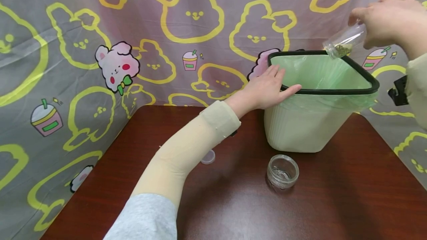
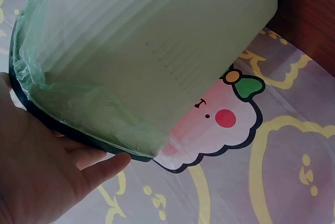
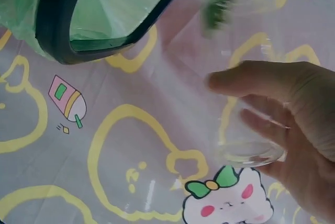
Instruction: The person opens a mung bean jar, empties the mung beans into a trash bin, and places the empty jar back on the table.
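My right hand (image 1: 390,21) grips a clear jar (image 1: 350,38), tilted mouth-down over the far right rim of a pale waste bin (image 1: 300,129). Dried green bits (image 1: 343,50) lie near the jar's mouth; in the right wrist view they look like a blurred green clump (image 3: 217,13). A light-green bag (image 1: 300,69) lines the bin, folded over its black rim (image 1: 327,92). My left hand (image 1: 263,88) rests on the rim's left side with fingers extended. In the left wrist view, the left fingers (image 2: 107,170) touch the rim from outside.
A short clear jar (image 1: 282,173) stands on the dark wooden table (image 1: 240,203) in front of the bin. Partly behind my left forearm lies a small clear round lid (image 1: 208,157). Patterned cloth (image 1: 133,21) hangs around the table's back and sides.
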{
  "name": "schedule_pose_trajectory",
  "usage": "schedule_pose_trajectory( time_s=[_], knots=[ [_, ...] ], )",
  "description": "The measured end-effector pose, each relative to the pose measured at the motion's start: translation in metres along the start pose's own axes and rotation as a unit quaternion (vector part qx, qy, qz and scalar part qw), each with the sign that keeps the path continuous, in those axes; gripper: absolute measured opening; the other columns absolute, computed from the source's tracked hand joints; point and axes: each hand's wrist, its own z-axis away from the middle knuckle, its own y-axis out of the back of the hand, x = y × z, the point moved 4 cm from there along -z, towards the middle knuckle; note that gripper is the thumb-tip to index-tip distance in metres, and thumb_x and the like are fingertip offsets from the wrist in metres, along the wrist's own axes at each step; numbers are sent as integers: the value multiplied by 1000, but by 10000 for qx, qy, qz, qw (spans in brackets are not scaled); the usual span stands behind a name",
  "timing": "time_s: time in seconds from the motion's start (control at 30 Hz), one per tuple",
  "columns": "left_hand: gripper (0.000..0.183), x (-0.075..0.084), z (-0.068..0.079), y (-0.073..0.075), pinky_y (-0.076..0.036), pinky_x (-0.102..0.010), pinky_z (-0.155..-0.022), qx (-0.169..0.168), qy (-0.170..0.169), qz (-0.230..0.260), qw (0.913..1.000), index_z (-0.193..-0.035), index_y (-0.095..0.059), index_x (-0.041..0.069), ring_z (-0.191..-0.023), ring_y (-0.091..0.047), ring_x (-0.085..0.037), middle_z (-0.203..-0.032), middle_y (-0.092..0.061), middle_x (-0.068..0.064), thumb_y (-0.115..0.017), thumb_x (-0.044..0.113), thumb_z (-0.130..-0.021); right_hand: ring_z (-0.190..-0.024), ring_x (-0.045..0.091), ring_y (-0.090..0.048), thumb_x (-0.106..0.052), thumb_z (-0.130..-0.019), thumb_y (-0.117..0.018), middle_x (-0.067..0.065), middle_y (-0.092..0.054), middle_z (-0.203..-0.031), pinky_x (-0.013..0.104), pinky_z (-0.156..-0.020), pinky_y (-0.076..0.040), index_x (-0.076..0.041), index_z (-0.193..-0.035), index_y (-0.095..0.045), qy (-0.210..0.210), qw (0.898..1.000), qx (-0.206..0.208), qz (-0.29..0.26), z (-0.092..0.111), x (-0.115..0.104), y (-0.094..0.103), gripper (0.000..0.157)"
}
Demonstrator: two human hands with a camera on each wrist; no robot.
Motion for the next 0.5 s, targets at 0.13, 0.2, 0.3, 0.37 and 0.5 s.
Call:
schedule_pose_trajectory(
  time_s=[0.13,0.2,0.3,0.37,0.5],
  knots=[
    [72,0,0,0,-35,-21,-96,-51,30,19,10000,-134,-40,15,-123,-33,-5,-129,-37,4,-16,70,-95,-105,54,-38,3,-63,-67,33,-52,-112,66,-78,-33,4,-118,-50,147,9995,-281,-15,1,-2,-2,58],
    [73,0,0,-1,-35,-21,-97,-78,40,19,10000,-135,-40,15,-124,-33,-5,-130,-37,4,-16,70,-95,-105,54,-38,3,-64,-66,33,-52,-113,65,-77,-33,4,-119,-49,186,9994,-279,-22,1,-2,-2,57],
    [74,0,0,-1,-36,-21,-97,-96,29,23,9999,-136,-40,14,-124,-33,-5,-130,-37,4,-16,71,-94,-105,53,-39,4,-64,-65,33,-52,-112,64,-76,-35,4,-119,-49,181,9993,-322,3,2,-2,-4,57],
    [75,0,0,-1,-35,-22,-98,-114,51,25,9999,-139,-38,15,-127,-31,-5,-134,-36,4,-16,71,-94,-104,53,-40,4,-64,-64,33,-52,-112,62,-74,-36,4,-119,-49,178,9992,-348,24,2,-1,-5,57],
    [75,0,0,0,-36,-22,-99,-107,64,14,9999,-140,-37,15,-128,-31,-5,-135,-36,4,-16,71,-94,-103,52,-41,4,-64,-63,32,-52,-113,61,-72,-37,3,-120,-49,171,9991,-382,31,0,0,-6,57]
  ],
)
